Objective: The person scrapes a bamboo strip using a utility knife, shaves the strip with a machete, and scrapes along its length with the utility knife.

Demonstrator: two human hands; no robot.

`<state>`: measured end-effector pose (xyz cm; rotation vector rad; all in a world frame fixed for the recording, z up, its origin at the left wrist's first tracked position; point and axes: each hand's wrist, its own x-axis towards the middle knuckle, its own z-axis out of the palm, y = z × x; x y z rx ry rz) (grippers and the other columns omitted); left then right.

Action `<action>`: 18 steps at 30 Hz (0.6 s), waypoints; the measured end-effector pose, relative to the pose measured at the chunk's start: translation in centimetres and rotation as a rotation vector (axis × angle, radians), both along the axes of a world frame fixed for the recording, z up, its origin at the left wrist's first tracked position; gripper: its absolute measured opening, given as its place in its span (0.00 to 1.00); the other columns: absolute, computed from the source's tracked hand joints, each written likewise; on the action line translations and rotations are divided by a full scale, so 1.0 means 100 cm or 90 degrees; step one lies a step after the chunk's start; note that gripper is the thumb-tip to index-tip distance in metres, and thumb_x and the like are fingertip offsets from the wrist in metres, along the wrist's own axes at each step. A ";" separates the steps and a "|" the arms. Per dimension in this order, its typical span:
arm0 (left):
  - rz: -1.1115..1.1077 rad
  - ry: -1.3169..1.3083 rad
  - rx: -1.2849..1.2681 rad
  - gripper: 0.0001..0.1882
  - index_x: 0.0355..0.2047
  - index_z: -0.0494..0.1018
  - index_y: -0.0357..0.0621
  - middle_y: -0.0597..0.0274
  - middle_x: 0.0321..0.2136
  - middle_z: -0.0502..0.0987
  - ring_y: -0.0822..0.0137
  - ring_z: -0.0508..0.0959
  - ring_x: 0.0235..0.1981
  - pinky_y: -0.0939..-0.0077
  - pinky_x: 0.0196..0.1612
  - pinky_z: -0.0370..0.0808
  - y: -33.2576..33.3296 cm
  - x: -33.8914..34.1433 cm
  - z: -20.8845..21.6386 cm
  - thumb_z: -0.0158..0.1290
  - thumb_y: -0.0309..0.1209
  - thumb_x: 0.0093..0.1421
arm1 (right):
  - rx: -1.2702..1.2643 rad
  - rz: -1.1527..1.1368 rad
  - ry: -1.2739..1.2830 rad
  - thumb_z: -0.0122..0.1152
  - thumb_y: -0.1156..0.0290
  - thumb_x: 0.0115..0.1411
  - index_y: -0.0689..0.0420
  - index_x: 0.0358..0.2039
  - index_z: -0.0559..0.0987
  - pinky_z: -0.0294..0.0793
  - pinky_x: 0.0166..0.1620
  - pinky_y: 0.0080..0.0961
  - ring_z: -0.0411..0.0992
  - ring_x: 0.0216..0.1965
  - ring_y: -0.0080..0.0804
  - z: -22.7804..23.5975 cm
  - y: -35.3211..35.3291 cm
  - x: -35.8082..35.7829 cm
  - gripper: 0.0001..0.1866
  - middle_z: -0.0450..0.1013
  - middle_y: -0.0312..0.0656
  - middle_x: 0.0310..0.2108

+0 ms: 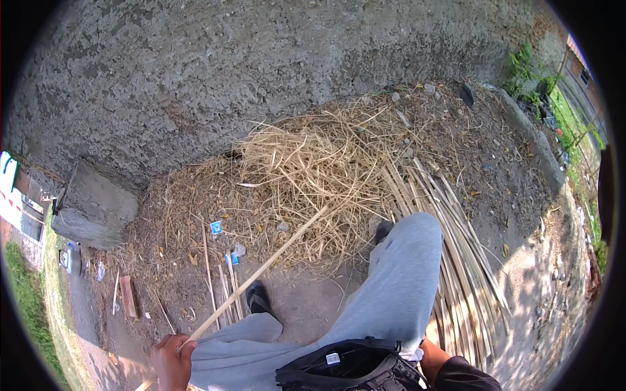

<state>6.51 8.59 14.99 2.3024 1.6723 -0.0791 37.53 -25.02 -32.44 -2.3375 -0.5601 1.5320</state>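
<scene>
My left hand (173, 362), low at the left, is closed around a long pale bamboo strip (261, 270). The strip slants up and away to the right, its far end over a heap of thin curled shavings (306, 163). Part of my right hand (432, 358) shows beside my right thigh, below a dark sleeve; its fingers are hidden behind my leg and bag, so what it holds cannot be seen. To its right, a bundle of long split bamboo strips (466, 280) lies fanned on the ground. A few more strips (228, 293) lie by my left foot.
A rough grey wall (261, 65) runs behind the heap, with a concrete block (98, 205) at the left. My grey-trousered legs and an open black bag (345, 365) fill the near middle. Blue wrappers (216, 227) and a brick piece (128, 296) litter the dirt.
</scene>
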 end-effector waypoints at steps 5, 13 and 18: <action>-0.044 0.003 -0.005 0.10 0.39 0.77 0.36 0.44 0.36 0.79 0.46 0.78 0.39 0.61 0.43 0.73 0.005 0.004 -0.003 0.55 0.27 0.59 | 0.033 -0.032 -0.047 0.61 0.70 0.56 0.63 0.35 0.78 0.73 0.33 0.34 0.76 0.30 0.40 0.008 0.022 0.048 0.10 0.76 0.47 0.27; -0.091 0.041 0.008 0.08 0.36 0.78 0.37 0.47 0.33 0.78 0.49 0.77 0.38 0.61 0.42 0.73 0.001 -0.020 -0.025 0.56 0.27 0.57 | 0.041 -0.080 -0.081 0.60 0.71 0.57 0.63 0.34 0.77 0.74 0.33 0.32 0.76 0.30 0.37 0.020 0.019 0.075 0.09 0.75 0.45 0.26; -0.120 0.069 0.029 0.08 0.36 0.77 0.38 0.50 0.33 0.79 0.50 0.77 0.37 0.61 0.41 0.73 0.006 -0.020 -0.028 0.56 0.27 0.56 | -0.020 -0.081 -0.061 0.59 0.72 0.57 0.63 0.34 0.77 0.74 0.33 0.31 0.76 0.30 0.36 0.013 -0.028 0.051 0.08 0.75 0.44 0.26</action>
